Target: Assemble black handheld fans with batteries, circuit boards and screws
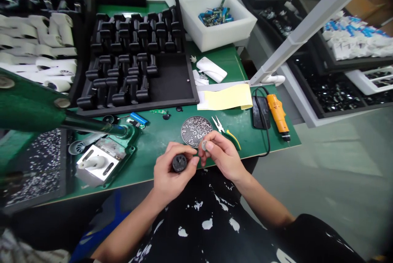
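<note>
My left hand is wrapped round a small black cylindrical part, its round end facing up, held at the near edge of the green table. My right hand pinches a small grey round piece between thumb and forefinger, right beside the black part. Just behind both hands lies a round dish of tiny metal pieces.
A black tray of black handle-shaped parts fills the middle. White parts are stacked at left. A press fixture stands at near left. Pliers, an orange electric screwdriver, yellow paper and a white bin lie to the right.
</note>
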{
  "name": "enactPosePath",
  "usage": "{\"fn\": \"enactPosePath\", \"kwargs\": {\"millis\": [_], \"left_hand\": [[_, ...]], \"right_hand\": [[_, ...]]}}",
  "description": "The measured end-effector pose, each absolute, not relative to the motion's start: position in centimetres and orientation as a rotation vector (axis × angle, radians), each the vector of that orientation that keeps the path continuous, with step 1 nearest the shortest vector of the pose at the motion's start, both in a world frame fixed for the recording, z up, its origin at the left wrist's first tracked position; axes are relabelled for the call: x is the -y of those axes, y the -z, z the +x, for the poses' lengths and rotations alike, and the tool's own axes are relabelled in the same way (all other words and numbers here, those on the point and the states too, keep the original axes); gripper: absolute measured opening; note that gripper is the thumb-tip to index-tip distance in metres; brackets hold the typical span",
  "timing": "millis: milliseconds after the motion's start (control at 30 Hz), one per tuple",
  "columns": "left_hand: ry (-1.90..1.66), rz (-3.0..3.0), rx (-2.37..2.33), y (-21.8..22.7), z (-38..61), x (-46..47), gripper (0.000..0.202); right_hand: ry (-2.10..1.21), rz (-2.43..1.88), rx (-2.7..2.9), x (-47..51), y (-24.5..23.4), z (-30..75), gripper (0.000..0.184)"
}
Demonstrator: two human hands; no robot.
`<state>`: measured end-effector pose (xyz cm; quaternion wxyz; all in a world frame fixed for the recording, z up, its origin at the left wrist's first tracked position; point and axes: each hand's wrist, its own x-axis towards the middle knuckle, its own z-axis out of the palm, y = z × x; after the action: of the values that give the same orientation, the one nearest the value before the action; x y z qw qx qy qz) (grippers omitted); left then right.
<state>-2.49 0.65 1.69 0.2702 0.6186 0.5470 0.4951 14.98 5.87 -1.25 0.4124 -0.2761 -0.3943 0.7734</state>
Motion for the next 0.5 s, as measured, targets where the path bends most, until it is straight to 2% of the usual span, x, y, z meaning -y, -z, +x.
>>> {"fn": "enactPosePath", "kwargs": {"millis": [267,433,500], "left_hand": [[-1.316,1.911,-1.538,-1.7,-1.6,-1.7,0.015],[-1.337,1.929,-1.569,-1.5,-1.9,-2.1,0.019],[-1.355,1.872,-1.58,-1.5,-2.0,-2.2,0.013]], "right_hand": [[-1.722,-0.833,1.088,-5.4,0.8,14.7,0.027],[-1.577,-0.837,1.264,-5.2,1.2,15.2,0.016],[-1.52,-0.839,1.336,-5.3,1.4,15.3,0.014]]}}
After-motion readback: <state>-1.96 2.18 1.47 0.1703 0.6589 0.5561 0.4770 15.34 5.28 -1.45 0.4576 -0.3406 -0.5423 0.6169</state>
